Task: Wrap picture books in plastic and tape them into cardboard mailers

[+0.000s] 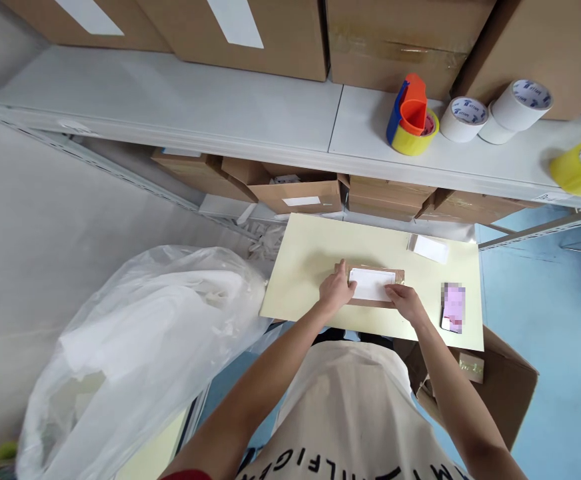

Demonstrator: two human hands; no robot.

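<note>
A small flat cardboard box (370, 304) lies on the pale yellow table (315, 247) in front of me. On its top is a white label (372, 284), roughly lined up with the box. My left hand (337, 288) grips the left end of the box, with the thumb at the label's left edge. At the other end, my right hand (405, 300) pinches the label's right edge between thumb and fingers. Shiny clear tape shows at the box's right end. Whether the label is stuck down all over I cannot tell.
A stack of white labels (429, 249) and a phone (453, 308) lie on the table's right side. Tape rolls (464, 120) and an orange-blue tape dispenser (406, 113) stand on the shelf above. An open carton (505, 387) sits lower right, a plastic bag (145, 333) left.
</note>
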